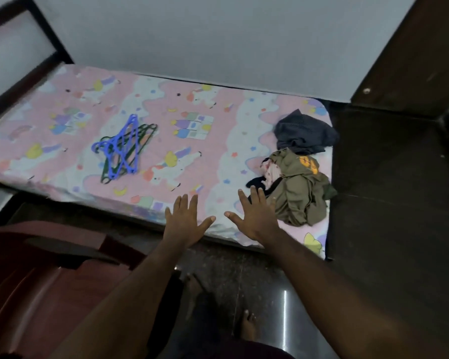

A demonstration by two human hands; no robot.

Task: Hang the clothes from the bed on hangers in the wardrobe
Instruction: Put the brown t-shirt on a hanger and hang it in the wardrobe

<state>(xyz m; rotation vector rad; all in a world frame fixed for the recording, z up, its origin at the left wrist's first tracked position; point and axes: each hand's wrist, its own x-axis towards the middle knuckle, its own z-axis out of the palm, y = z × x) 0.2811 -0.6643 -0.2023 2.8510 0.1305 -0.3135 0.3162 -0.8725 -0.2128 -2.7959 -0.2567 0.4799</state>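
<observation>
A bed (192, 156) with a pink cartoon-print sheet fills the middle of the view. A pile of blue and dark green plastic hangers (122, 147) lies on its left half. At the right end lie a crumpled olive garment (300, 193) with a pink and a black piece beside it, and a dark blue garment (305, 134) behind. My left hand (186, 220) and my right hand (254, 216) are stretched out over the bed's front edge, fingers spread, holding nothing. The right hand is just left of the olive garment.
A dark wooden door or wardrobe panel (415, 55) stands at the upper right. A reddish-brown plastic chair (44, 275) is at the lower left. A dark bed frame (24, 60) rises at the far left. My bare feet are on the dark glossy floor (389, 216).
</observation>
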